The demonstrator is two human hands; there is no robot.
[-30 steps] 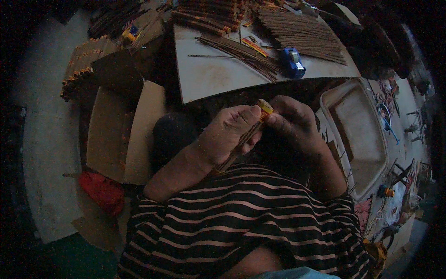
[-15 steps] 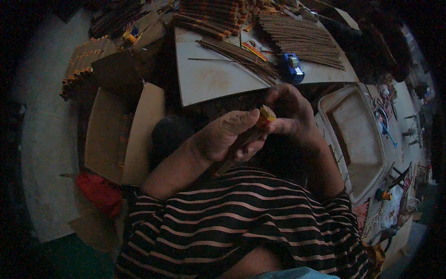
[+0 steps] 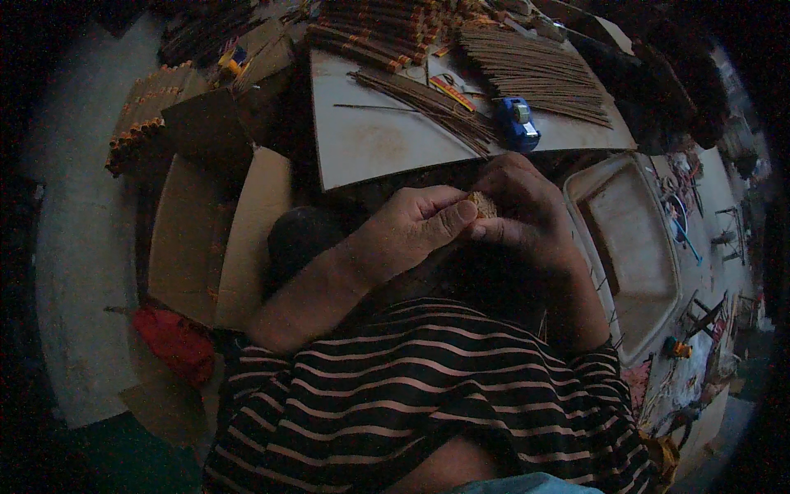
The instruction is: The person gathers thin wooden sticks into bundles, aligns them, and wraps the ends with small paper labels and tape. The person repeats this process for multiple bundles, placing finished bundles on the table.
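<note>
A bundle of thin brown incense sticks [image 3: 483, 205] is upright between my hands, its end showing over the thumbs. My left hand [image 3: 420, 226] is closed round it from the left, thumb beside the tip. On the other side my right hand [image 3: 531, 206] has its fingers curled against the bundle's top. The fingers hide the rest of the sticks. Beyond the hands, a blue tape dispenser [image 3: 518, 123] and a loose row of incense sticks [image 3: 428, 107] lie on the white table [image 3: 370, 144].
Finished-looking banded bundles [image 3: 362, 37] and a spread of sticks [image 3: 535, 70] cover the table's far part. An open cardboard box [image 3: 189, 239] stands at left, a red cloth-like thing [image 3: 174, 342] near it. To the right is a pale plastic tub [image 3: 650, 239].
My left hand has turned over and moved up, so the sticks below it no longer show. The right fingers have folded down over the bundle's end.
</note>
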